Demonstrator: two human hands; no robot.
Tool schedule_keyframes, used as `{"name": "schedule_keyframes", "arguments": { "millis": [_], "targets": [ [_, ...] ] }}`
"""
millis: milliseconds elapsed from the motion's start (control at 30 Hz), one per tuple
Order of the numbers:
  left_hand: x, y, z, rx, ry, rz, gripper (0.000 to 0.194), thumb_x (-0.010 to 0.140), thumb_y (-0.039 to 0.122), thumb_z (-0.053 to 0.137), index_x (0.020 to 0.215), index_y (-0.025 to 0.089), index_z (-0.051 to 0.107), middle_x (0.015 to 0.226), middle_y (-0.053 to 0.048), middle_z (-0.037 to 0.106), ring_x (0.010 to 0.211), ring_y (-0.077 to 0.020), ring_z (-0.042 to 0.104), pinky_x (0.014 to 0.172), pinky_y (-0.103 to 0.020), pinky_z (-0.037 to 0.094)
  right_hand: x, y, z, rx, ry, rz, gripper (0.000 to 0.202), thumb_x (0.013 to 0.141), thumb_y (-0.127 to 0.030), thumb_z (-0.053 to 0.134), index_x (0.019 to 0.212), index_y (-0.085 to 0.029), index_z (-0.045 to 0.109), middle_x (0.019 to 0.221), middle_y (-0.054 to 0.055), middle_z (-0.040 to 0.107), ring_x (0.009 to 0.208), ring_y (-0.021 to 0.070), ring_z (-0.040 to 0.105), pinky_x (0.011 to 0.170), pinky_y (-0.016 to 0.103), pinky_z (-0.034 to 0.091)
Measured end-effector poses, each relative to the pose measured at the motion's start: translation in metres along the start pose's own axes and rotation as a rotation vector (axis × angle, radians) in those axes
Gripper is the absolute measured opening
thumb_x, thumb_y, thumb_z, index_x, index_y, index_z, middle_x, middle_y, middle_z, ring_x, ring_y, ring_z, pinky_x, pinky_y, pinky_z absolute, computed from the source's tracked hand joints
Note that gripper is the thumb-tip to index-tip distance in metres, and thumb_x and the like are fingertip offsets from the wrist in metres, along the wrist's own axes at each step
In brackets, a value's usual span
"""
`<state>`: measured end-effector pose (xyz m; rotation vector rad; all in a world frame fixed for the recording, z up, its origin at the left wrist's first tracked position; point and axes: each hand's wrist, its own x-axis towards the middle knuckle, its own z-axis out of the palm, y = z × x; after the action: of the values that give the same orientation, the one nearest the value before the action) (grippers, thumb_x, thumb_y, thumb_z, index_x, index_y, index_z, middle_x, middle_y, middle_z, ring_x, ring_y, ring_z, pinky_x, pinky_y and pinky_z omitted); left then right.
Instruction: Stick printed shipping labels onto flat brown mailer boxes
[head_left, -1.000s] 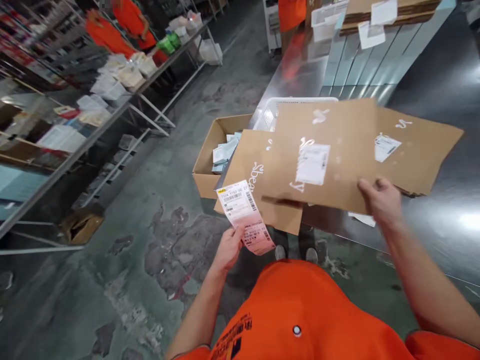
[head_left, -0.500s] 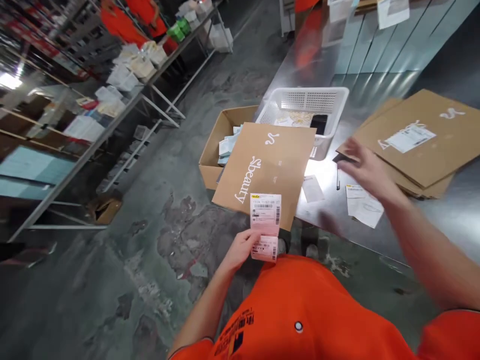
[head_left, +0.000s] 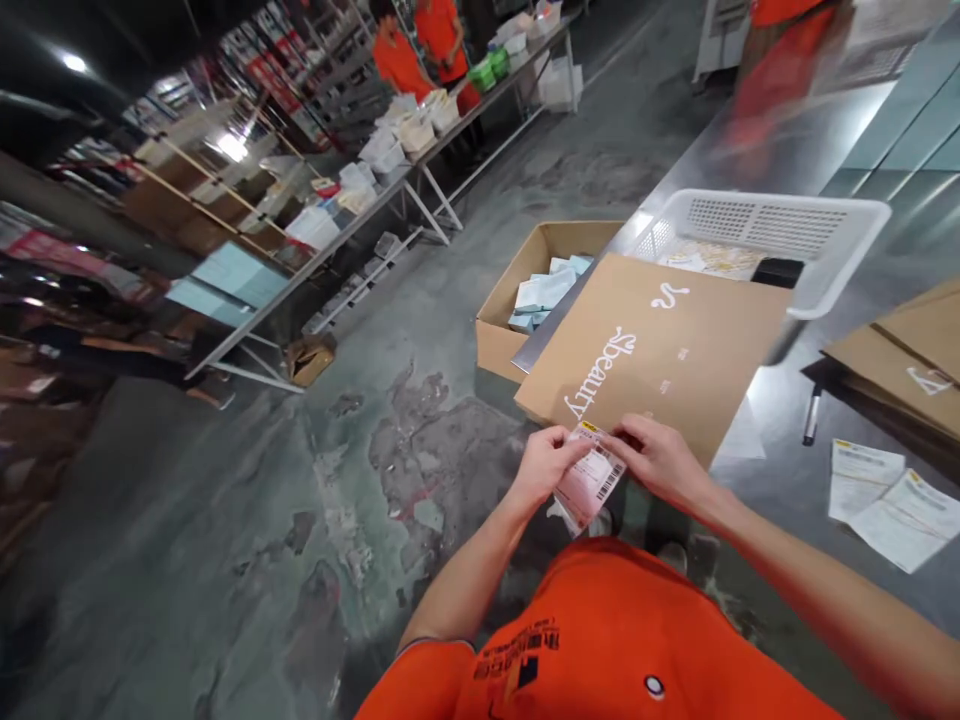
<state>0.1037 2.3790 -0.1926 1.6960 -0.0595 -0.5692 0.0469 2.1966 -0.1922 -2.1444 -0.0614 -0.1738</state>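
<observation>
Both hands pinch the top end of a shipping label (head_left: 589, 485) printed with barcodes, which hangs down in front of my orange shirt. My left hand (head_left: 541, 462) grips its left corner, and my right hand (head_left: 660, 462) holds the right corner, fingers closed. Right behind the label lies a flat brown cardboard mailer (head_left: 660, 350) with white "beauty" lettering, on the metal table's edge and up against a white plastic basket (head_left: 795, 215). My fingertips are close to the mailer's near edge; whether they touch it I cannot tell.
An open carton (head_left: 499, 350) of pale blue boxes stands left of the metal table (head_left: 787, 385). To the right lie a marker (head_left: 811, 415), paper slips (head_left: 911, 510) and stacked brown mailers (head_left: 900, 350). Co-workers in orange (head_left: 401, 60) stand beyond, by a long table of bins.
My right hand has come from the stacked mailers on the right to the label, and both hands now hold it. The label has tilted, and my view has swung left.
</observation>
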Motion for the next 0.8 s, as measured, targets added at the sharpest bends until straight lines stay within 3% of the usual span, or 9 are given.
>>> {"name": "schedule_keyframes", "arguments": {
  "millis": [133,300,367,433,533,633,700,733,800],
  "targets": [
    [0.018,-0.037,-0.019,-0.034,-0.081,-0.138,0.047,0.056,0.055,0.083,0.061,0.013,0.062,0.053,0.003,0.054,0.05,-0.0087,0.044,0.05,-0.022,0.033,0.041,0.031,-0.016,-0.257,0.177,0.061,0.041,0.098,-0.05,0.04,0.083,-0.021,0.064,0.082,0.009,0.068,0.078,0.0222,0.06,0.073,0.034,0.046],
    [0.003,-0.082,-0.071,0.001,-0.179,-0.344,0.041,0.054,0.044,0.087,0.069,0.008,0.074,0.058,-0.005,0.067,0.048,-0.0126,0.053,0.049,-0.024,0.037,0.087,0.059,-0.051,-0.839,0.239,0.161,0.054,0.09,-0.059,0.051,0.121,-0.016,0.062,0.109,0.018,0.066,0.101,0.0354,0.057,0.087,0.048,0.042],
    [-0.002,-0.087,-0.088,-0.065,-0.091,-0.323,0.041,0.054,0.046,0.087,0.064,0.009,0.073,0.057,-0.006,0.068,0.048,-0.0135,0.055,0.049,-0.025,0.04,0.095,0.06,-0.052,-0.9,0.263,0.163,0.06,0.092,-0.055,0.049,0.135,-0.013,0.053,0.118,0.021,0.064,0.108,0.0372,0.055,0.09,0.05,0.041],
    [0.003,-0.08,-0.097,-0.191,0.078,-0.222,0.045,0.052,0.049,0.087,0.067,0.009,0.075,0.065,-0.008,0.073,0.055,-0.0169,0.062,0.056,-0.027,0.047,0.098,0.058,-0.037,-0.893,0.239,0.103,0.057,0.098,-0.044,0.041,0.14,-0.008,0.048,0.131,0.023,0.059,0.121,0.0375,0.051,0.099,0.051,0.039],
    [0.025,-0.058,-0.095,-0.216,0.222,-0.061,0.05,0.054,0.051,0.087,0.082,0.01,0.079,0.086,-0.013,0.078,0.079,-0.0247,0.071,0.075,-0.033,0.054,0.085,0.048,0.009,-0.863,0.132,-0.027,0.059,0.099,-0.04,0.036,0.14,0.0,0.048,0.148,0.027,0.044,0.14,0.0395,0.036,0.115,0.054,0.026],
    [0.043,-0.039,-0.085,-0.09,0.157,0.033,0.048,0.06,0.046,0.085,0.092,0.012,0.08,0.102,-0.012,0.078,0.1,-0.0285,0.07,0.091,-0.036,0.052,0.047,0.035,0.051,-0.783,-0.025,-0.264,0.067,0.096,-0.051,0.044,0.144,-0.004,0.047,0.153,0.024,0.04,0.146,0.0372,0.03,0.119,0.054,0.023],
    [0.046,-0.036,-0.081,-0.049,0.141,0.072,0.046,0.064,0.045,0.083,0.097,0.013,0.079,0.108,-0.011,0.077,0.107,-0.0288,0.068,0.096,-0.037,0.051,0.016,0.035,0.055,-0.722,-0.079,-0.386,0.061,0.097,-0.051,0.044,0.145,-0.014,0.048,0.154,0.017,0.043,0.147,0.033,0.031,0.12,0.052,0.026],
    [0.047,-0.036,-0.081,-0.042,0.162,0.086,0.045,0.066,0.045,0.082,0.098,0.013,0.079,0.108,-0.011,0.077,0.108,-0.0286,0.068,0.096,-0.037,0.05,0.001,0.039,0.049,-0.713,-0.025,-0.351,0.057,0.097,-0.048,0.044,0.145,-0.017,0.049,0.154,0.016,0.043,0.147,0.0329,0.031,0.119,0.053,0.026],
    [0.046,-0.038,-0.082,-0.036,0.234,0.085,0.045,0.066,0.047,0.081,0.095,0.012,0.079,0.103,-0.012,0.078,0.104,-0.0286,0.069,0.092,-0.036,0.052,-0.023,0.053,0.024,-0.703,0.251,-0.075,0.056,0.097,-0.044,0.045,0.145,-0.015,0.048,0.155,0.018,0.04,0.147,0.0372,0.029,0.117,0.06,0.027]
  ]
}}
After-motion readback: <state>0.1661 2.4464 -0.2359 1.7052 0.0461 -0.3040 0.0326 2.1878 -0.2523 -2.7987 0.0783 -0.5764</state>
